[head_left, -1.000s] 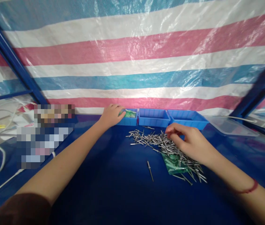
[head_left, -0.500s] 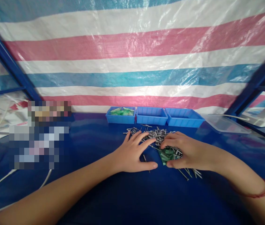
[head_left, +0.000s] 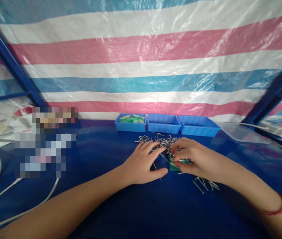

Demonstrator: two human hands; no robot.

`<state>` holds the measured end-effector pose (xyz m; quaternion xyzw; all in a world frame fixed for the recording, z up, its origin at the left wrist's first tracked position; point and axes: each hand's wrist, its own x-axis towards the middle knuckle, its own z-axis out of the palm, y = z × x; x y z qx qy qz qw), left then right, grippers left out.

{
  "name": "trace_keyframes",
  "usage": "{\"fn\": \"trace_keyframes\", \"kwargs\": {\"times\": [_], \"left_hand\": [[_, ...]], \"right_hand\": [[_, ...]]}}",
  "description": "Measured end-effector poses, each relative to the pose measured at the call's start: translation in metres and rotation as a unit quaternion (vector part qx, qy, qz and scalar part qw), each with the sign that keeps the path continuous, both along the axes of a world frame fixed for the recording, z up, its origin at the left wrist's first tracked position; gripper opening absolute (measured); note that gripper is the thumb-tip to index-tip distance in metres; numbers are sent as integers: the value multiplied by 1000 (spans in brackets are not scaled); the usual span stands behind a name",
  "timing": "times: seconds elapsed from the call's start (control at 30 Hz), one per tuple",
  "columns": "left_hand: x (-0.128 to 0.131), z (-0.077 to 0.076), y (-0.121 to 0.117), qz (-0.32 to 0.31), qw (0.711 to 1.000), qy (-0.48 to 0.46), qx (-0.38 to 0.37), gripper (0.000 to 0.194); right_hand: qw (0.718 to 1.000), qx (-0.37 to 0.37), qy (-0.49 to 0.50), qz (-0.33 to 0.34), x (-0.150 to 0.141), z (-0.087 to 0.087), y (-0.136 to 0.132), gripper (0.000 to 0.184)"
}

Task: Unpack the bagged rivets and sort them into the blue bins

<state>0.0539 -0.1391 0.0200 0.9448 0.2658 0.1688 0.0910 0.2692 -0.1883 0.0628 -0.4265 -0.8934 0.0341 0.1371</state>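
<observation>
My left hand [head_left: 144, 164] lies low over the left side of a pile of thin metal rivets [head_left: 164, 142], fingers spread and thumb stretched right, holding nothing. A loose rivet [head_left: 155, 167] lies by its thumb. My right hand [head_left: 188, 156] is at the pile's right side with thumb and fingertips pinched together. Beneath those fingertips lies a flat cluster of green plastic pieces [head_left: 172, 167], partly covered by the hand. What the pinch holds, if anything, is hidden. More long metal pins [head_left: 205, 184] are scattered below my right hand.
Behind the pile stand a blue bin [head_left: 131, 127] with green pieces in it, a middle blue bin [head_left: 164, 127] and a right blue bin [head_left: 200, 131]. A clear plastic lid [head_left: 242, 133] lies at right. White cables [head_left: 53, 189] run along the left, beside a blurred-out area.
My right thumb and fingers have closed from apart into a pinch over the green pieces. My left hand has kept its spread pose. The whole view has shifted slightly.
</observation>
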Motion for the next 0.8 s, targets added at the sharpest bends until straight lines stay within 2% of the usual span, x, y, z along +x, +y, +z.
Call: {"fn": "trace_keyframes", "kwargs": {"times": [0.17, 0.23, 0.43, 0.53, 0.63, 0.7, 0.8], "left_hand": [[0, 0, 0, -1, 1000, -10, 8, 59], [0, 2, -1, 1, 1000, -10, 7, 58], [0, -2, 1, 5, 1000, -23, 8, 57], [0, -3, 3, 4, 998, -62, 8, 60], [3, 2, 0, -18, 990, -139, -10, 53], [6, 8, -3, -22, 980, -189, -53, 40], [10, 12, -7, 16, 963, -223, -152, 20]], "right_hand": [[998, -63, -3, -1, 3, 1, -2, 3], [997, -78, -13, -12, 3, -2, -2, 5], [998, -59, -3, -7, -4, 3, -3, 13], [997, -39, 59, -32, -4, 10, -5, 10], [985, -37, 153, -71, -5, 13, -5, 7], [971, -42, 220, -79, -9, 10, -5, 9], [936, -57, 337, -88, -19, 5, -4, 16]]}}
